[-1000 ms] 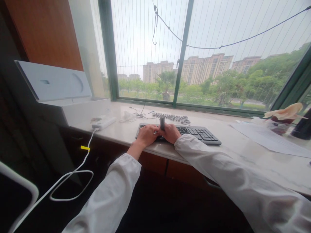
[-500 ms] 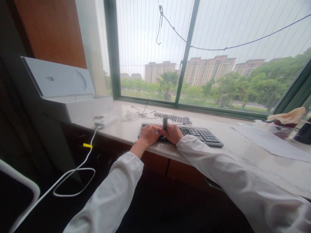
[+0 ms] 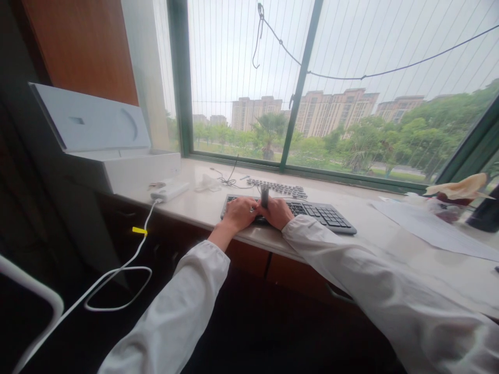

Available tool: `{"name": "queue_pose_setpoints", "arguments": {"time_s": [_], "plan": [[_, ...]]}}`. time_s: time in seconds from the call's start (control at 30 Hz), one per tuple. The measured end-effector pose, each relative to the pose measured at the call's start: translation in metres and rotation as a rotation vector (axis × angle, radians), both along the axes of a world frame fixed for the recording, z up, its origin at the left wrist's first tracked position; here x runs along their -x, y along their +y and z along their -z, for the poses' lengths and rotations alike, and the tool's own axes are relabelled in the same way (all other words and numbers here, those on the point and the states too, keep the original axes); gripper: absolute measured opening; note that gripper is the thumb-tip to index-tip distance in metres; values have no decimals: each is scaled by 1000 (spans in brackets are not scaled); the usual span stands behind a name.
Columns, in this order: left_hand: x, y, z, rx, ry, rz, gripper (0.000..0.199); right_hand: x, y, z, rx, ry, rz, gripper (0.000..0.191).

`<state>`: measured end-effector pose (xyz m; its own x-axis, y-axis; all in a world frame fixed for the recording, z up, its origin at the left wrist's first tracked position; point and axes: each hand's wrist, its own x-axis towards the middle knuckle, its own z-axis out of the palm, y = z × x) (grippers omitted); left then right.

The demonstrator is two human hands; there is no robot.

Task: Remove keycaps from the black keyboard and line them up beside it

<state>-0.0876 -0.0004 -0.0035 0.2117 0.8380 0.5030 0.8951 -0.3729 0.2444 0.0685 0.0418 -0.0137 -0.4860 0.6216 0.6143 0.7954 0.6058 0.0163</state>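
A dark keyboard (image 3: 336, 217) lies near the counter's front edge, with part of its left and middle area showing a bare dark grid. My right hand (image 3: 279, 213) is closed round a dark, upright tool handle (image 3: 264, 195) over the keyboard; the tool's lower end is hidden. My left hand (image 3: 240, 212) rests on the keyboard's left part, its fingers bent in and meeting the right hand's fingers. What the left fingertips hold, if anything, is hidden. Behind the keyboard, loose keycaps (image 3: 278, 188) are laid out in rows.
An open white box (image 3: 144, 169) stands at the left, with a white power strip (image 3: 171, 191) before it. A dark cable (image 3: 230, 182) and clear plastic (image 3: 208, 183) lie behind my hands. Paper (image 3: 432, 226) covers part of the counter (image 3: 393, 270) at the right.
The view has shifted slightly. Both hands stay in the same place on the keyboard, and the tool handle is still upright in my right hand.
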Motion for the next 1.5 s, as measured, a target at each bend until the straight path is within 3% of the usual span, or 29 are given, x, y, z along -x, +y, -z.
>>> {"name": "queue_pose_setpoints", "arguments": {"time_s": [0.4, 0.77, 1.1, 1.5], "plan": [[-1, 0, 1, -6, 37, -13, 29, 0, 0, 0, 24, 20, -5, 33], [2, 6, 3, -16, 63, 71, 20, 1, 11, -2, 78, 145, -50, 26], [3, 9, 4, -15, -13, 102, 20, -2, 3, 0, 39, 21, -91, 30], [2, 6, 3, 3, -10, 82, 20, -1, 2, 1, 35, 38, -27, 31]]}}
